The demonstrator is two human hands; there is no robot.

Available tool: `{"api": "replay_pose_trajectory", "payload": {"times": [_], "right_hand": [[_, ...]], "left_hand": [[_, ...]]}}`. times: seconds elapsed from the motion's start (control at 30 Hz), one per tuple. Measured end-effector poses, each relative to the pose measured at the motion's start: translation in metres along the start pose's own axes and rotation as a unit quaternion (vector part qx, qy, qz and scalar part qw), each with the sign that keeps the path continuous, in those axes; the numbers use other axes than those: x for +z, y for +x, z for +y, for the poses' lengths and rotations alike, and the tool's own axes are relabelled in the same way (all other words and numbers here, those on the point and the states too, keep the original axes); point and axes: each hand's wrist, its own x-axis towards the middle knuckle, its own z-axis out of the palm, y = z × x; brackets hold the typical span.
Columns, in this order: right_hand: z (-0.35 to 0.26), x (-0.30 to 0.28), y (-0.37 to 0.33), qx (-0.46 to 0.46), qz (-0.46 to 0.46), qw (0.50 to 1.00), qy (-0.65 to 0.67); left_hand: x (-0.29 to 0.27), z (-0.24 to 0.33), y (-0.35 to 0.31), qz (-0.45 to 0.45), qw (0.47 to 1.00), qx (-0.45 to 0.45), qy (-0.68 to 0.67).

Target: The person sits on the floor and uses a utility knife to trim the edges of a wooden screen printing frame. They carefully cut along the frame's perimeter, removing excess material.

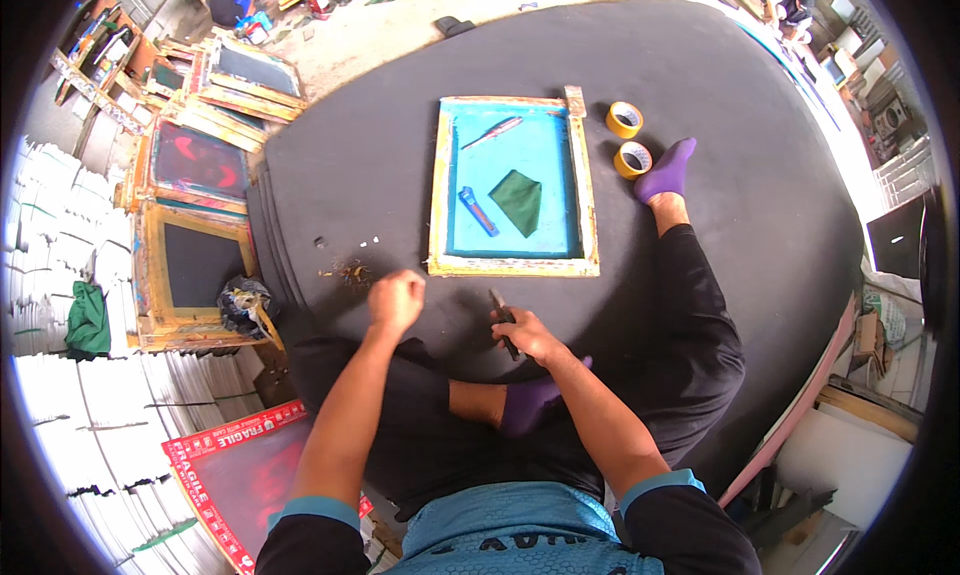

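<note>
My left hand point(397, 303) is closed in a fist just off the near left corner of a wooden screen frame point(437, 190); whatever it may hold is hidden. Below the frame's near edge, my right hand point(525, 335) grips dark-handled pliers point(498, 301), their grey tip pointing up and away from me. Blue mesh fills the frame. On it lie a blue utility knife point(478, 212), a slim red-and-grey screwdriver-like tool point(492, 133) and a folded green cloth point(517, 203). Small brownish scraps point(350, 272) lie left of my left hand.
Two yellow tape rolls point(624, 121) sit right of the frame, beside my purple-socked foot point(668, 172). A dark padded surface point(760, 225) lies under everything. More screen frames point(200, 165) and white stacks point(60, 215) stand at left. A red-taped panel point(245, 475) leans at lower left.
</note>
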Motion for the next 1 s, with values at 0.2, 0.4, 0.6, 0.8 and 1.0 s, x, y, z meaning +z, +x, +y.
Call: {"api": "replay_pose_trajectory", "payload": {"times": [0.2,0.4,0.6,0.8,1.0], "right_hand": [[0.012,-0.052,-0.012,0.042,0.175,0.984,0.012],[0.014,-0.069,-0.007,0.057,0.198,0.978,-0.017],[0.004,-0.07,-0.005,0.093,0.205,0.97,-0.094],[-0.009,-0.064,-0.006,0.126,0.224,0.954,-0.152],[0.009,-0.057,0.003,0.116,0.293,0.932,-0.177]], "left_hand": [[-0.015,-0.047,0.01,-0.045,0.967,-0.219,0.126],[0.009,-0.005,0.008,-0.023,0.996,-0.037,0.077],[0.04,0.043,0.013,-0.022,0.991,0.117,0.061],[0.06,0.051,0.015,-0.048,0.99,0.11,0.07],[0.058,0.048,0.012,-0.037,0.989,0.126,0.062]]}}
